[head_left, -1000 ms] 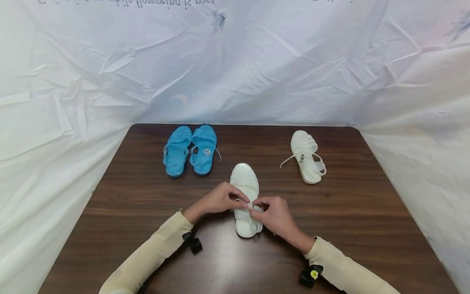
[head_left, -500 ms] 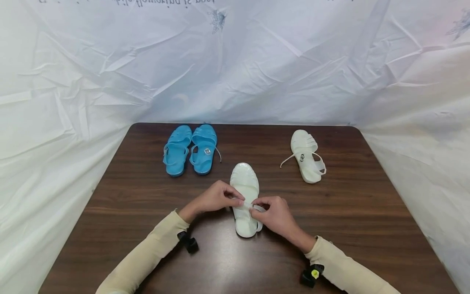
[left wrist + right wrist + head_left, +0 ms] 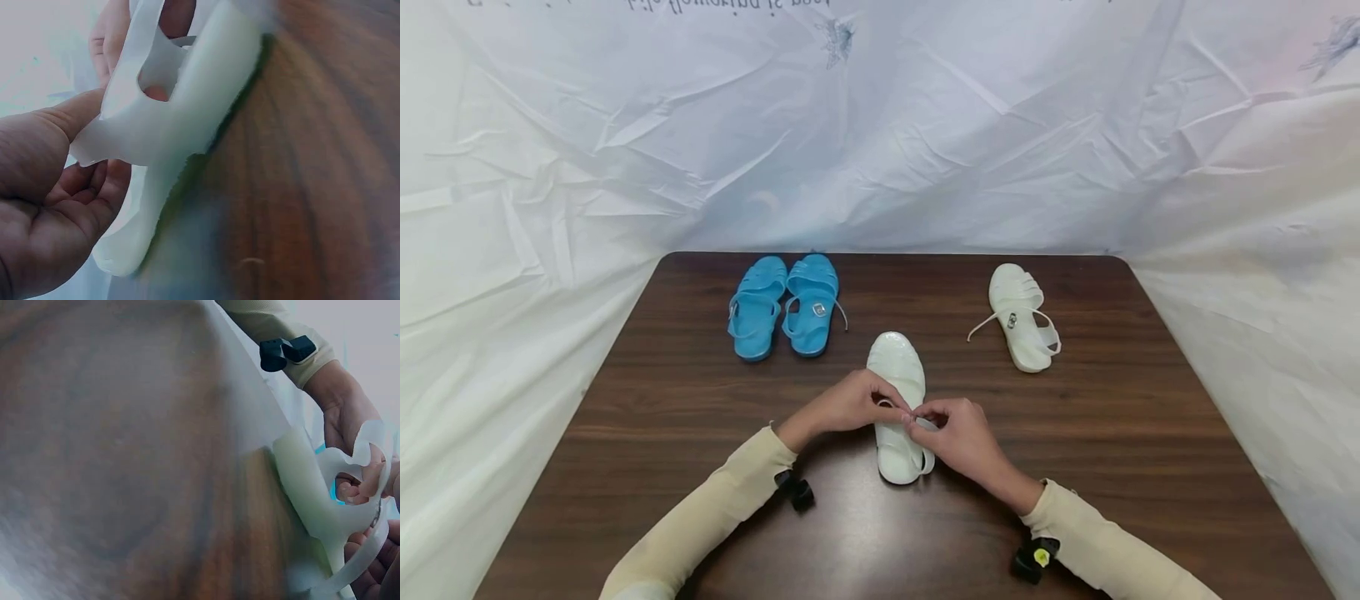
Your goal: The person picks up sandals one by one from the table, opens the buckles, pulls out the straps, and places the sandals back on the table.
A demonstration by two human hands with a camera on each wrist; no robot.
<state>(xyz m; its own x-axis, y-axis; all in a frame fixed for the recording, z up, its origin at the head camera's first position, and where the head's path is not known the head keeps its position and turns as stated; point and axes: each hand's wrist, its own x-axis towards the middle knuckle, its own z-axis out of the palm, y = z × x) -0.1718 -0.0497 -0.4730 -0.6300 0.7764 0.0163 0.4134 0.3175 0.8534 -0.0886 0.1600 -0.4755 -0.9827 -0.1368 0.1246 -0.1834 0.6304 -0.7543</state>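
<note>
A white jelly sandal (image 3: 897, 367) lies sole down in the middle of the table, toe pointing away from me. My left hand (image 3: 853, 404) pinches the sandal's ankle strap (image 3: 359, 562) from the left, thumb against fingers. From the right, my right hand (image 3: 961, 437) pinches the strap by the buckle, and the fingertips of both hands meet above the insole. The fingers mostly hide the buckle. In the left wrist view, the sandal's pale side and strap (image 3: 125, 134) rise beside the left thumb.
Behind to the right lies a second white sandal (image 3: 1022, 346), its thin strap loose to the left. Two blue sandals (image 3: 752, 325) stand side by side at the back left. A wrinkled white sheet (image 3: 880, 150) hangs around the brown table (image 3: 1112, 400).
My left hand drew back slightly left from the strap's middle, then came back right to meet the right fingertips. The right hand has hardly moved. The other sandals stay put.
</note>
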